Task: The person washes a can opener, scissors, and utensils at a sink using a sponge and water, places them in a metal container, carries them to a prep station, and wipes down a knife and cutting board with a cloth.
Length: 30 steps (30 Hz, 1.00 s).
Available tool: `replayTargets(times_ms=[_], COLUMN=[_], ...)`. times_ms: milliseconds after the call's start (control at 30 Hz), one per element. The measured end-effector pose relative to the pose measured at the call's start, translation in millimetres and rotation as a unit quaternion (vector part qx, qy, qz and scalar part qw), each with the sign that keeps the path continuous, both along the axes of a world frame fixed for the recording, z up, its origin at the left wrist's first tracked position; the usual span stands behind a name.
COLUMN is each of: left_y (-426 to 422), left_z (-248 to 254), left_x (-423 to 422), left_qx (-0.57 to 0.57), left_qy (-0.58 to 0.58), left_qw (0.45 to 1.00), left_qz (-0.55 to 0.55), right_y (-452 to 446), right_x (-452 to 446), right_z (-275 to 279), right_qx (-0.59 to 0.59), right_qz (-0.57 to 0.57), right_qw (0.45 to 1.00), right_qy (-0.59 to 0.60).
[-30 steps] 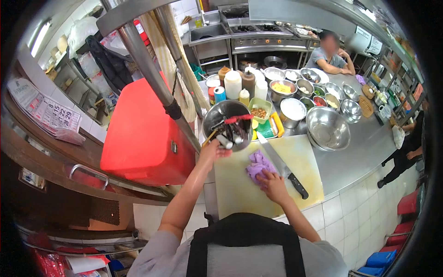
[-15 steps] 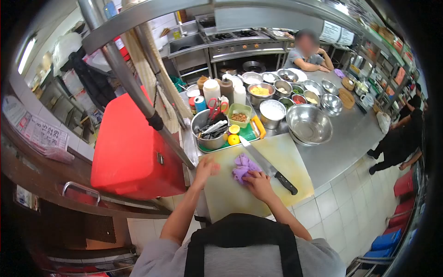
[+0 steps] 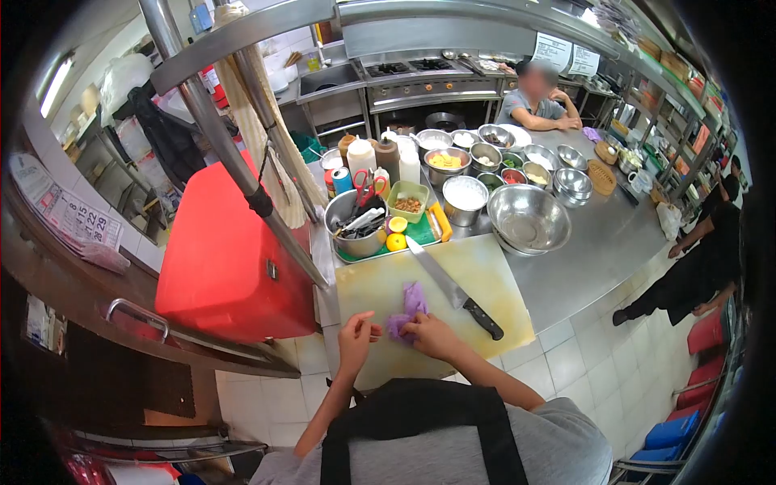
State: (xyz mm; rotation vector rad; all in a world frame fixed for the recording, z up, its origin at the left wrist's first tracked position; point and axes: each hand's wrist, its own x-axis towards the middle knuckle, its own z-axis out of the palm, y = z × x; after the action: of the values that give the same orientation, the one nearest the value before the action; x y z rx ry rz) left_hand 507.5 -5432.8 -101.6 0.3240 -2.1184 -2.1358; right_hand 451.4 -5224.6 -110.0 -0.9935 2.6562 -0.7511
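Observation:
A crumpled purple cloth (image 3: 415,301) lies on the yellowed cutting board (image 3: 485,275), bunched up at its near end. My right hand (image 3: 432,335) pinches that near end between thumb and fingers. Just left of the cloth, my left hand (image 3: 356,341) hovers over the board's left side with fingers apart and slightly curled, holding nothing. Beyond the cloth, a chef's knife (image 3: 444,279) with a black handle lies diagonally, its tip at the board's far edge and its handle toward the right.
Behind the board are a pot of utensils (image 3: 356,225), lemon halves (image 3: 396,240), a green tub (image 3: 406,200), squeeze bottles (image 3: 362,156) and several steel bowls (image 3: 529,218). A red cooler (image 3: 234,259) stands left, beside a metal post. A person (image 3: 537,105) leans on the counter's far side.
My right hand has drawn the cloth's near end toward me and to the left, stretching the cloth longer. My left hand has come lower and nearer to it. The view has shifted slightly.

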Motion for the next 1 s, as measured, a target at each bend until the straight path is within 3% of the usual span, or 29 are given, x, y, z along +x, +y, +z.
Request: replayTargets(times_ms=[133, 233, 367, 467, 600, 667, 800, 900, 1000], left_y=[19.9, 34.8, 50.0, 51.7, 54.4, 57.6, 70.0, 81.9, 78.2], left_z=[0.9, -3.3, -8.2, -13.3, -3.4, -6.0, -18.7, -21.1, -22.8], left_x=[13.8, 41.3, 60.0, 81.7, 104.1, 118.4, 163.3, 186.8, 191.1], left_qx=[0.002, 0.011, 0.008, -0.036, -0.108, -0.088, -0.024, -0.027, -0.069], left_qy=[0.010, 0.000, -0.010, -0.009, 0.007, 0.009, -0.028, -0.041, -0.026], left_qw=[0.999, 0.998, 0.998, 0.998, 0.994, 0.996, 0.997, 0.998, 0.997], left_qz=[0.041, 0.060, 0.057, 0.044, 0.006, 0.030, 0.062, 0.041, 0.032], right_y=[18.0, 23.9, 37.0, 43.5, 45.3, 43.0, 47.0, 57.1, 75.3], right_x=[9.4, 25.3, 31.1, 49.5, 84.6, 102.3, 138.3, 150.3, 155.0], right_z=[14.6, 28.7, 31.8, 40.0, 29.7, 15.4, 9.9, -5.9, -0.9], right_qx=[0.018, -0.003, -0.117, -0.099, -0.100, -0.165, -0.101, -0.166, -0.109], right_qz=[0.089, 0.045, 0.060, 0.026, 0.022, 0.057, 0.055, 0.091, 0.129], right_qw=[0.996, 0.998, 0.988, 0.990, 0.994, 0.985, 0.993, 0.981, 0.984], right_qy=[-0.004, 0.041, 0.085, 0.102, 0.041, 0.015, 0.035, -0.050, -0.062])
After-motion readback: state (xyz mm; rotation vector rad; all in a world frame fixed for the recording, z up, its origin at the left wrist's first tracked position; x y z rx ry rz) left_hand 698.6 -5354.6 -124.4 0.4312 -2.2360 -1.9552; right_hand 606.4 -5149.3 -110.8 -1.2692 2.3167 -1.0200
